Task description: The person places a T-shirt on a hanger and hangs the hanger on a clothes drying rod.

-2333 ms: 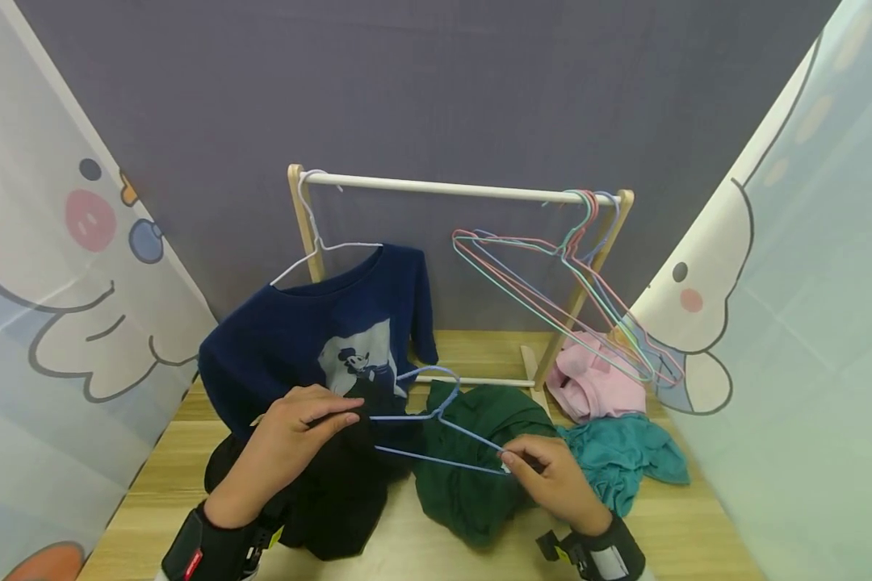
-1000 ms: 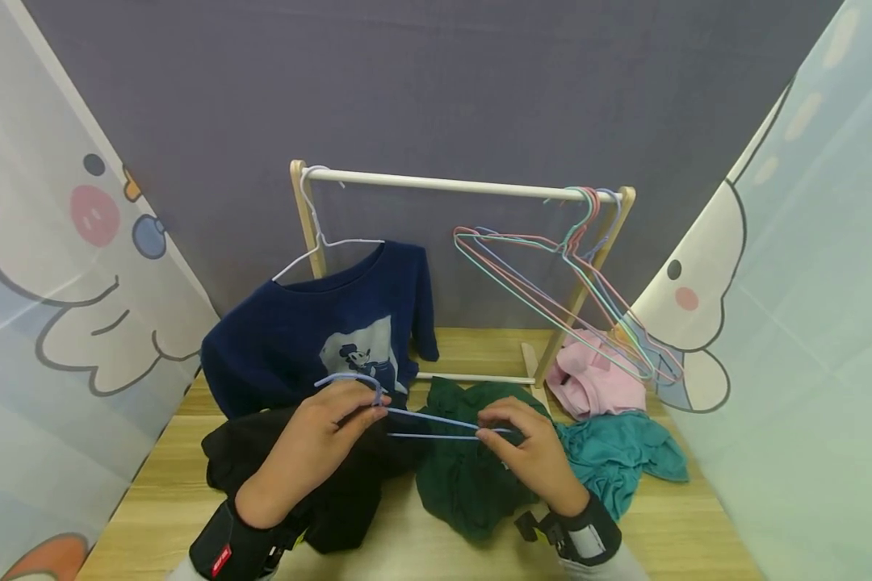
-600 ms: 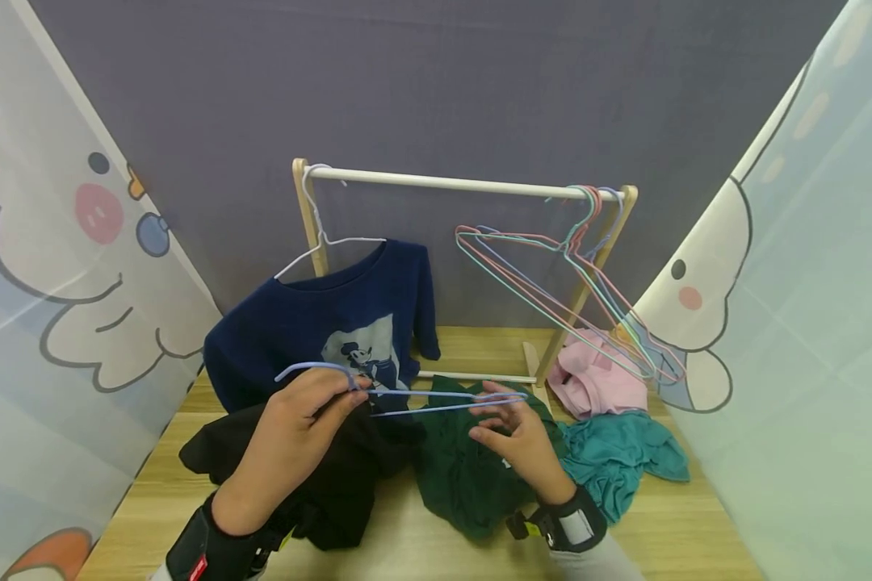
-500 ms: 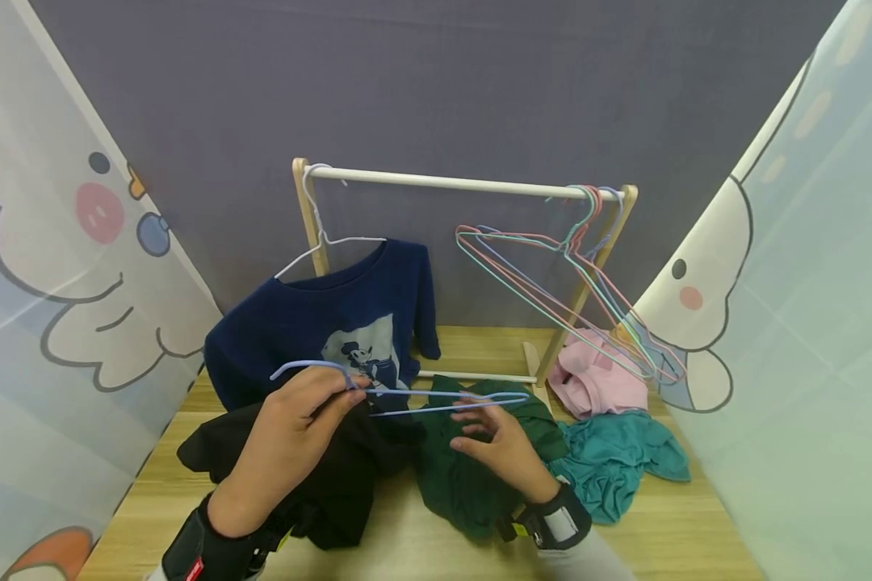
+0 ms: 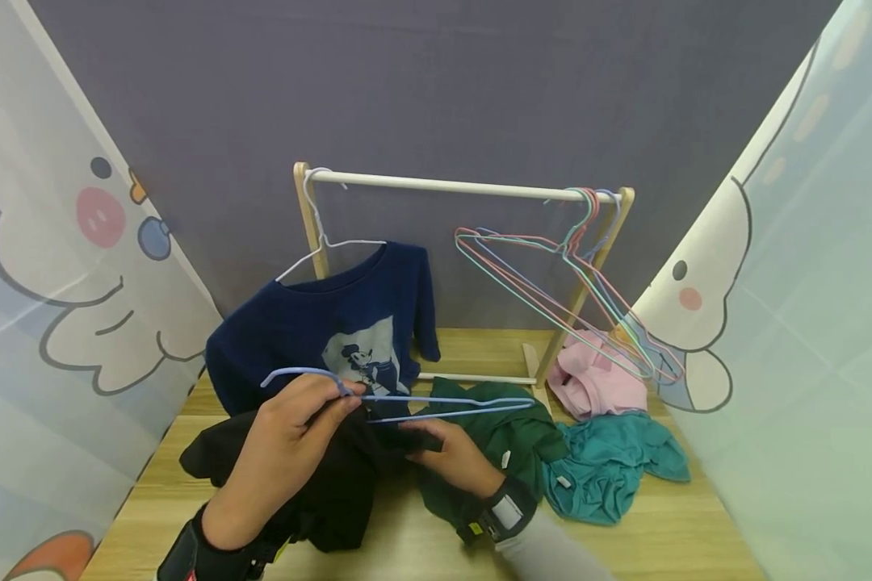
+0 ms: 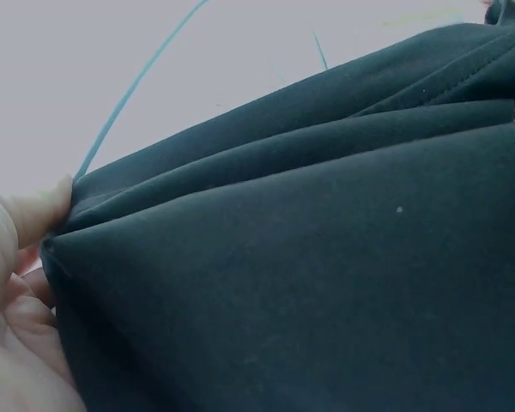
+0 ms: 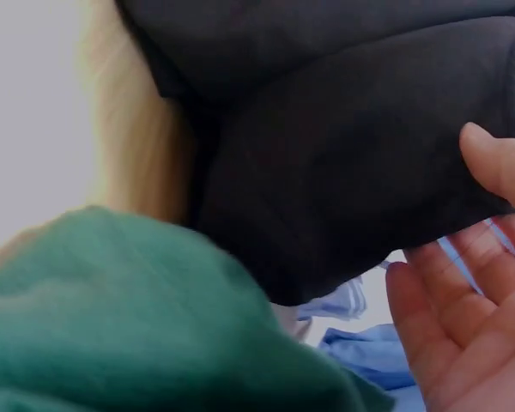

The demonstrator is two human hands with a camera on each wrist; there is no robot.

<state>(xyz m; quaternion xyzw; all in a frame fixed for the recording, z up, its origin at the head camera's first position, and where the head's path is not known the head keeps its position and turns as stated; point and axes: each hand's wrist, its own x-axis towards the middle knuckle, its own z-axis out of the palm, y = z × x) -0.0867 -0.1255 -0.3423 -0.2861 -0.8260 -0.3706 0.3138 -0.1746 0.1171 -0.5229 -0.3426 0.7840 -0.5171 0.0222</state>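
The left hand [image 5: 291, 448], its forearm slanting in from the table's [image 5: 698, 537] near left corner, pinches the blue hanger [image 5: 421, 399] together with a fold of black cloth [image 5: 334, 488], the hook jutting past the knuckles. The hanger is held nearly level above the table's middle, its far end toward the right edge. Just below its lower wire, the right hand [image 5: 454, 458] points leftward, thumb and loosely extended fingers parted at the black cloth's edge (how firmly they touch, I cannot tell). The two hands are apart.
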